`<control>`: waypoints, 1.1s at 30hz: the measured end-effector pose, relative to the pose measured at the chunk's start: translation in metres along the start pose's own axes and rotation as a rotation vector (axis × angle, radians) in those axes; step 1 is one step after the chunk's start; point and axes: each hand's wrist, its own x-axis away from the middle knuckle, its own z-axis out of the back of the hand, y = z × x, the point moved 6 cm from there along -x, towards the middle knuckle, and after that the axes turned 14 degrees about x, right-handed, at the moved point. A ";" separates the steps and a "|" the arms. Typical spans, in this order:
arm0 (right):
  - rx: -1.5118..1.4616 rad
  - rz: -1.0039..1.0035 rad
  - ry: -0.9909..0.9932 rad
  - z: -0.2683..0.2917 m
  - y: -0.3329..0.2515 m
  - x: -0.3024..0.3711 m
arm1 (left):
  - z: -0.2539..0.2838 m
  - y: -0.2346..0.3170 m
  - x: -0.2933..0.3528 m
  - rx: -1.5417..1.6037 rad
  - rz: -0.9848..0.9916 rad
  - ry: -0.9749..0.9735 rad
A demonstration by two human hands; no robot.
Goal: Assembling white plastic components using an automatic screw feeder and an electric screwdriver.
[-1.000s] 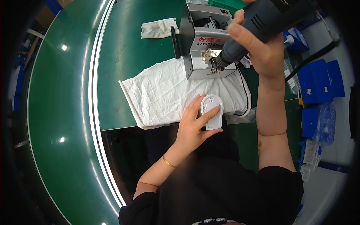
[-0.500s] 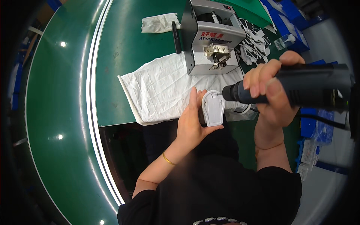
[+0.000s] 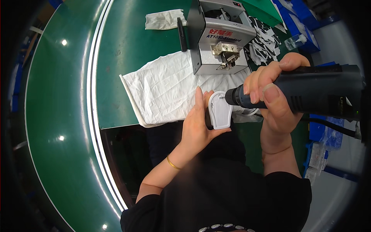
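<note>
On the person's side of the grey machine (image 3: 206,63), the left hand (image 3: 195,129) grasps a white plastic case (image 3: 221,113), thumb at its bottom end, fingertips behind it. Right of the case, the right hand (image 3: 275,92) is wrapped around a black power screwdriver (image 3: 319,91), whose bit meets or nearly meets the case's upper end; I can't tell which. The case looks light, stiff and slightly slippery, best held by its rim. The green table (image 3: 127,50) ends nearer the person than the machine; that side looks roomiest, but a cable (image 3: 328,124) trails rightward.
</note>
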 end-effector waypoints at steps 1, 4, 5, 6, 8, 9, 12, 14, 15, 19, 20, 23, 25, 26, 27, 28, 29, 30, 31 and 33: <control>-0.013 0.002 -0.004 -0.001 0.000 0.000 | 0.000 0.000 0.000 0.002 0.003 0.001; -0.029 -0.008 0.001 -0.005 -0.001 -0.002 | 0.000 0.001 0.000 0.003 0.013 0.000; -0.028 -0.008 -0.001 -0.006 -0.002 -0.002 | 0.000 0.001 0.000 0.001 0.013 -0.002; -0.047 -0.028 0.021 -0.007 0.000 -0.001 | 0.000 0.000 0.000 -0.002 0.012 -0.003; -0.067 -0.045 0.041 -0.009 0.003 -0.001 | 0.000 -0.002 0.002 -0.002 0.000 0.001; -0.066 -0.053 0.039 -0.009 0.004 0.000 | -0.001 -0.002 0.003 0.000 -0.008 0.001; -0.037 -0.031 0.041 -0.009 0.007 0.002 | -0.001 -0.001 0.002 -0.013 -0.001 -0.002; -0.012 -0.002 0.045 -0.009 0.007 0.002 | 0.000 -0.001 0.002 -0.011 0.000 0.000; -0.030 -0.006 0.033 -0.010 0.006 0.001 | -0.001 -0.001 0.002 -0.007 -0.003 -0.002; -0.103 -0.021 0.012 -0.012 0.007 -0.002 | 0.000 0.002 0.001 0.003 -0.009 -0.001; -0.101 -0.016 0.019 -0.012 0.006 -0.002 | 0.000 0.001 0.002 0.003 -0.002 -0.003; -0.056 -0.010 0.026 -0.012 0.007 -0.005 | 0.001 0.000 0.002 -0.007 -0.004 -0.003; -0.149 -0.059 0.018 -0.009 0.012 -0.007 | 0.000 0.000 0.002 -0.012 -0.013 -0.006; -0.259 -0.076 0.011 -0.003 0.020 -0.007 | -0.001 0.000 0.001 -0.002 -0.024 -0.005; -0.260 -0.068 0.021 0.006 0.027 -0.006 | -0.001 0.001 0.001 0.006 -0.032 -0.007; -0.383 -0.064 0.122 0.021 0.035 -0.006 | 0.000 0.003 0.001 0.003 -0.042 -0.010; -0.506 -0.060 0.222 0.037 0.044 -0.005 | 0.001 0.003 0.000 0.016 -0.024 -0.007; -0.483 -0.162 0.336 0.060 0.063 -0.001 | 0.000 0.002 0.000 0.029 -0.003 -0.002; -0.459 -0.263 0.449 0.085 0.081 0.005 | 0.001 0.003 0.001 0.027 -0.011 -0.004; -0.300 -0.517 0.600 0.128 0.127 0.016 | 0.002 0.000 0.003 -0.001 0.045 -0.012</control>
